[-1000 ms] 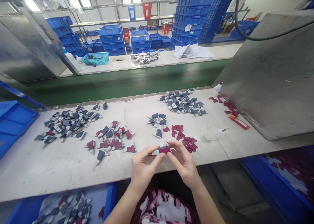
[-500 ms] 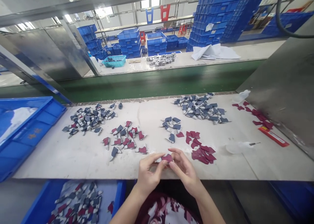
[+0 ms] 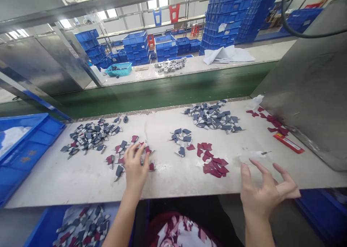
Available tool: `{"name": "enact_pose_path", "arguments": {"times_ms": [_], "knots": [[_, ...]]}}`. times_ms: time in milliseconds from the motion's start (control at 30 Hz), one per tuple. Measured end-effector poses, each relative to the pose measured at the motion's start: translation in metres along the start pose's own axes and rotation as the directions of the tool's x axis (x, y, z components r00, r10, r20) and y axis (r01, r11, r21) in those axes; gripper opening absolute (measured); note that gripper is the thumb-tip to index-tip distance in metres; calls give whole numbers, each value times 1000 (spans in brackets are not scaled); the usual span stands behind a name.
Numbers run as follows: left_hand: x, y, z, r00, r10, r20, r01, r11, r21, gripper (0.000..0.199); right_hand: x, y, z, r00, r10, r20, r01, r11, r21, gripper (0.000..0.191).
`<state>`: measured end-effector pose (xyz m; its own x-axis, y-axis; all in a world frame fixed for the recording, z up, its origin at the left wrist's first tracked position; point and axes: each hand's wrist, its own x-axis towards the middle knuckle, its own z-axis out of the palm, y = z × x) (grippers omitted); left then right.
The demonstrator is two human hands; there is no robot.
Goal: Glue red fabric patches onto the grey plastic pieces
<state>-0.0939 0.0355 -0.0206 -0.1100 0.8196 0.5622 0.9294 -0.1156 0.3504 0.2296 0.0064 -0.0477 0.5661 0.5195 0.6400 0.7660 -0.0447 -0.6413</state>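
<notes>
The two hands have just parted: half a second ago they met near the middle of the front edge of the counter [image 3: 168, 183], fingertips together on one maroon-faced piece, and now each is at a different place. The left hand [image 3: 135, 169] is down over the left-of-middle cluster of maroon-faced pieces [image 3: 110, 160], its fingers curved among them; whether its grip is clasping a piece or has let go cannot be told, since the fingers hide what lies beneath. The piece from a moment ago is no longer at the front edge, so it is probably under that hand or among the cluster, though it cannot be picked out. The right hand [image 3: 262, 193] is over the front edge towards the right corner, fingers spread, its grip apparently released and holding nothing, the fingertips just beside a translucent bottle [image 3: 246, 159] with a thin dark tip; contact is unclear. That change suggests the two-handed handling of that piece is over and the right hand is free. Between the hands, flat maroon patches [image 3: 215, 167] lie near the front edge, with a small group of blue-grey pieces [image 3: 181, 152] just behind and to their left. A larger pile of blue-grey pieces [image 3: 211, 115] is towards the back edge, and another mixed pile [image 3: 90, 135] sits near the back left corner
</notes>
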Motion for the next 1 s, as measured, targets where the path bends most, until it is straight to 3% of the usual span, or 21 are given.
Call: {"name": "enact_pose_path", "arguments": {"times_ms": [67,133,200,300,367,467,533,633,700,833,900,1000], "knots": [[0,26,14,980,98,173,-81,991,-102,31,2,13,5,995,40,91,-42,999,11,37],[2,47,30,929,173,326,-120,977,-175,39,3,26,13,979,59,193,-65,998,25,41],[6,62,47,877,218,429,-133,967,-220,39,4,36,21,960,58,275,-66,998,19,49],[12,70,64,814,263,518,-137,954,-268,24,6,42,26,946,67,317,-77,997,19,62],[15,72,63,798,269,540,-148,955,-257,15,7,37,23,944,101,315,-126,990,63,68],[14,71,41,789,288,543,-212,957,-199,9,4,21,16,950,119,287,-204,935,289,77],[13,69,18,757,341,558,-289,940,-182,8,-1,9,14,966,112,233,-212,861,463,81],[15,66,-4,690,408,598,-385,906,-174,10,-8,-8,13,974,148,172,-221,787,576,74],[20,67,-3,652,432,623,-423,889,-174,12,-13,-18,13,961,201,189,-275,754,597,64],[26,75,22,569,463,679,-457,865,-207,9,-25,-29,10,908,328,261,-419,699,579,49],[25,75,29,586,455,670,-417,879,-232,9,-30,-29,9,881,367,300,-474,675,566,47],[19,65,28,629,470,619,-333,883,-332,27,-36,-25,9,868,386,313,-497,658,565,45]]}}
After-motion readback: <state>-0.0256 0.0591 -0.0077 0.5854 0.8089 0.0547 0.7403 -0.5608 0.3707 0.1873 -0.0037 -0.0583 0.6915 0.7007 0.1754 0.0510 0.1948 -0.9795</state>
